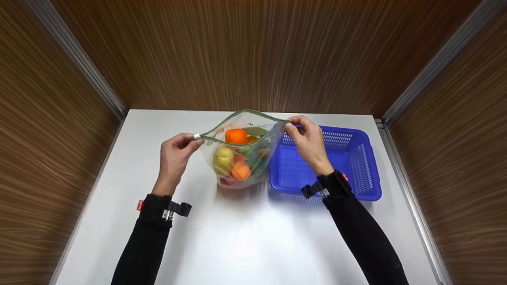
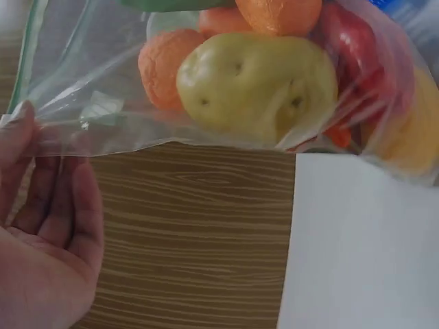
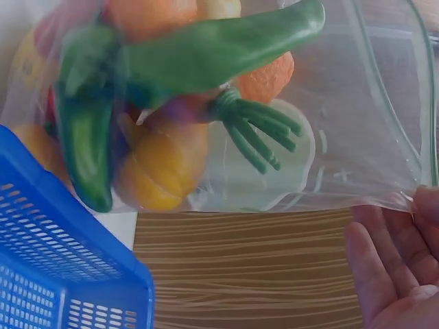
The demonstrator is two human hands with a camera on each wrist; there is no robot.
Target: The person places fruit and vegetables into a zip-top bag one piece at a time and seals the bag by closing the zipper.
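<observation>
A clear zip bag (image 1: pixel 241 158) with a green rim stands on the white table (image 1: pixel 237 237), its mouth pulled wide. Inside lie toy produce: an orange (image 1: pixel 236 135), a yellow potato (image 2: pixel 257 86), a green pepper (image 3: pixel 206 51) and other pieces. My left hand (image 1: pixel 176 152) pinches the left end of the rim (image 2: pixel 20 113). At the right end of the rim my right hand (image 1: pixel 307 136) pinches the plastic (image 3: pixel 405 199). The bag's lower part rests on the table between both hands.
A blue plastic basket (image 1: pixel 356 166) sits just right of the bag, under my right wrist; its corner (image 3: pixel 62 260) shows in the right wrist view. Wood-grain walls (image 1: pixel 253 51) enclose the table on three sides. Bare table lies in front and to the left.
</observation>
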